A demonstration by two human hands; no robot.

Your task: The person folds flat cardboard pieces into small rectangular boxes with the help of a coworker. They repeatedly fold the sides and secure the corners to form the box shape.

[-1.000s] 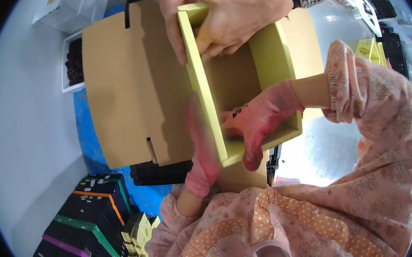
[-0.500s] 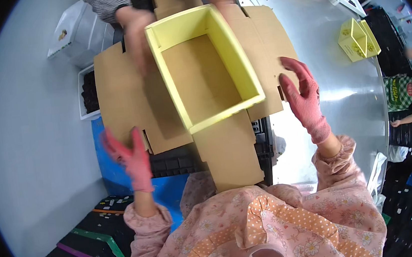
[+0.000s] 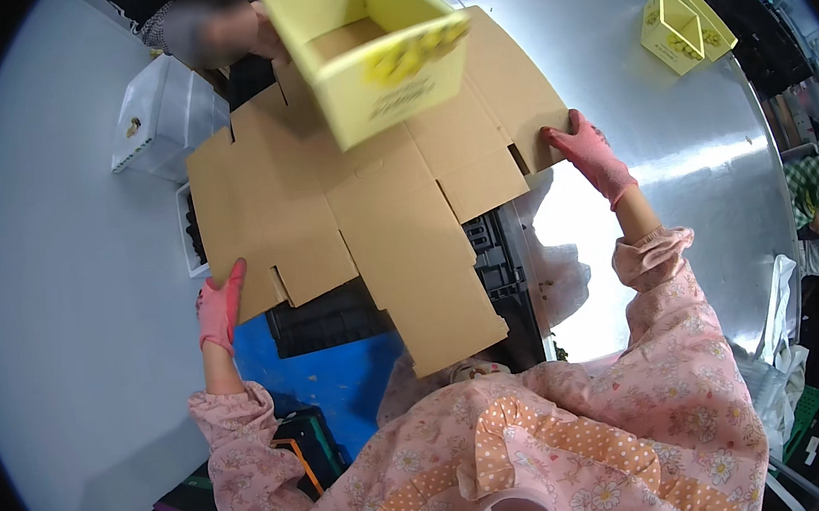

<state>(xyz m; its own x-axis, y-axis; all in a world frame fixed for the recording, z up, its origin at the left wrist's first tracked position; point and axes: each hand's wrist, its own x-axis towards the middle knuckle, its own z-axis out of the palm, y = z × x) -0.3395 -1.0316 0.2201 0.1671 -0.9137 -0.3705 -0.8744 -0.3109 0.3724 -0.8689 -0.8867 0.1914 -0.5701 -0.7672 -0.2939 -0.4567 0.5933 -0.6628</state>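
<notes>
We see the left hand and right hand reaching wide apart, thumb and fingers pinching opposite edges of the flat cardboard, whose far part lies beneath the yellow box.

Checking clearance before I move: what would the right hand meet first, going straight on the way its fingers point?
The cardboard sheet: the right hand seems to be at its right edge, though depth and exact contact are hard to judge.

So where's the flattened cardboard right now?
The flattened cardboard stretches across the centre of the head view, between the left hand and right hand, with the large yellow box overlapping its far part.
</notes>
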